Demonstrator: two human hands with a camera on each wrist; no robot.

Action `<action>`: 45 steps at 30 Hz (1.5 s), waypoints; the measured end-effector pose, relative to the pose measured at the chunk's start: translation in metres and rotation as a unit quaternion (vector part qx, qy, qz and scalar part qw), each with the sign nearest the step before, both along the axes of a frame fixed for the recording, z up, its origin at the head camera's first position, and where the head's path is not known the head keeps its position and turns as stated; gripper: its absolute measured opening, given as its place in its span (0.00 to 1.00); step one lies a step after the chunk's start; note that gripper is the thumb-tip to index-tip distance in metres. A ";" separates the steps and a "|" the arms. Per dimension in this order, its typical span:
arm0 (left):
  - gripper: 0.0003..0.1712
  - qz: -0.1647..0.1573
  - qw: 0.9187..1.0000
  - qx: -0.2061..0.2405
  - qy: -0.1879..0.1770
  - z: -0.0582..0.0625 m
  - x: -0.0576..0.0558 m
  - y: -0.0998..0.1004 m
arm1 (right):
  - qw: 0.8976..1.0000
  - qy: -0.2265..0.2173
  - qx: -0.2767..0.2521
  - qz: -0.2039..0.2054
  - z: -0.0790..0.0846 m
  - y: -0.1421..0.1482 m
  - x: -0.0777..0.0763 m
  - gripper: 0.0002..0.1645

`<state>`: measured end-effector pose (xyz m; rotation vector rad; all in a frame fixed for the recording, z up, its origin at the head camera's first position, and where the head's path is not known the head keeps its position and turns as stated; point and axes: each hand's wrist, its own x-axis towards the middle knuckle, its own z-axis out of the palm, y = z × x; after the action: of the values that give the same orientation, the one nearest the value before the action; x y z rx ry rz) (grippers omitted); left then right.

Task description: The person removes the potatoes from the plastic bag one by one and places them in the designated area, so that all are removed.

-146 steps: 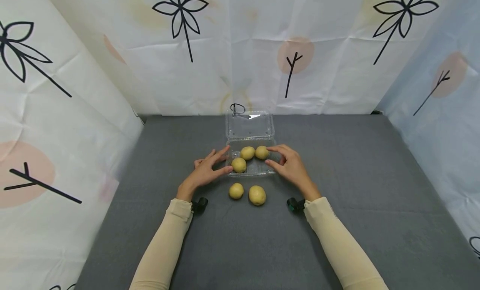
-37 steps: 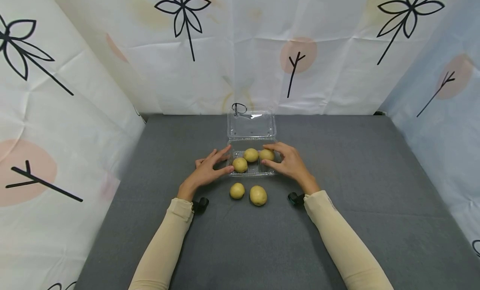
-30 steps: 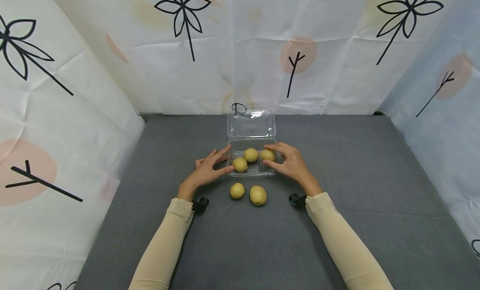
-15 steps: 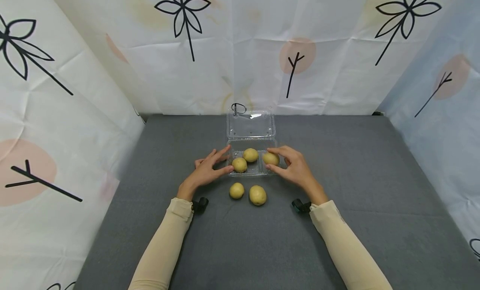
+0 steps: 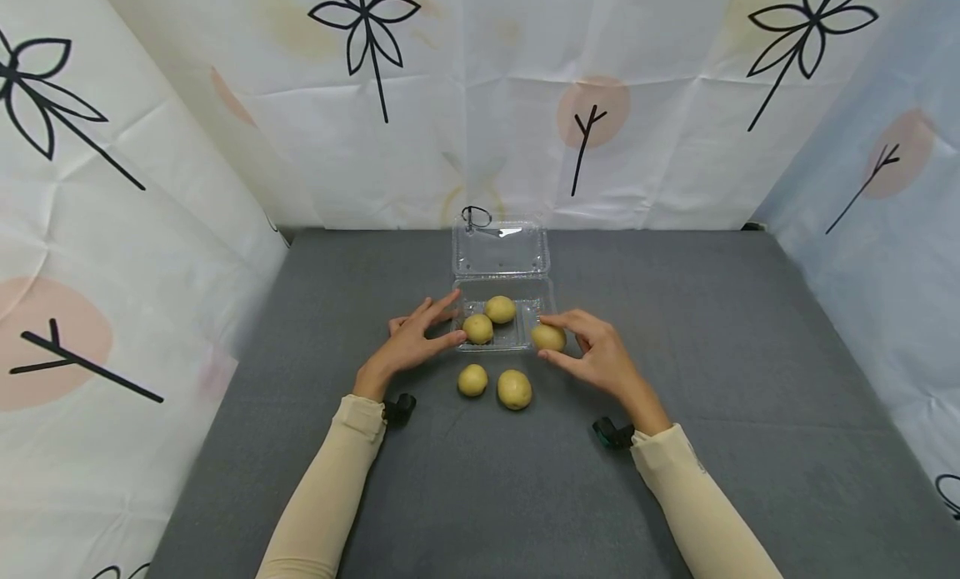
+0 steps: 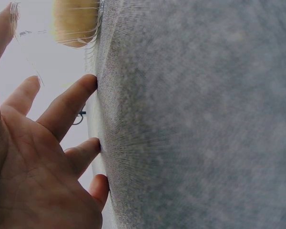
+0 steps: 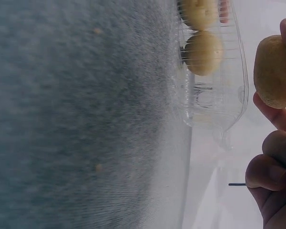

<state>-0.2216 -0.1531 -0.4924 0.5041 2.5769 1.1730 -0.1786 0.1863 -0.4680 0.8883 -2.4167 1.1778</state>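
Though open, a clear plastic container with two potatoes inside.

Left hand fills lower left, palm to camera, fingers spread. Three fingertips look to touch the grey cloth, which covers the right side, blurry. Tan potato up top, cropped by frame, behind ribbed clear plastic. White backdrop behind, dark mark showing beside a finger.
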 end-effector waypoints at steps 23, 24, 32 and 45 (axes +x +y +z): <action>0.45 -0.002 1.000 0.002 -0.003 0.001 -0.001 -0.001 | 0.998 -0.051 -0.010 0.028 -0.008 0.005 0.027 0.30; 0.45 -0.001 1.000 0.001 -0.003 0.001 -0.001 -0.001 | 0.998 -0.052 -0.009 0.030 -0.008 0.005 0.027 0.30; 0.45 0.000 1.000 -0.004 -0.003 0.002 -0.001 -0.001 | 0.996 -0.078 0.005 0.050 -0.013 0.007 0.030 0.27; 0.45 -0.003 1.000 0.003 0.001 -0.001 0.001 -0.001 | 0.987 -0.140 0.073 0.033 -0.015 0.009 0.035 0.29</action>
<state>-0.2211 -0.1538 -0.4934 0.5136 2.5725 1.1797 -0.1434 0.1956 -0.4831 0.9035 -2.7479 1.2336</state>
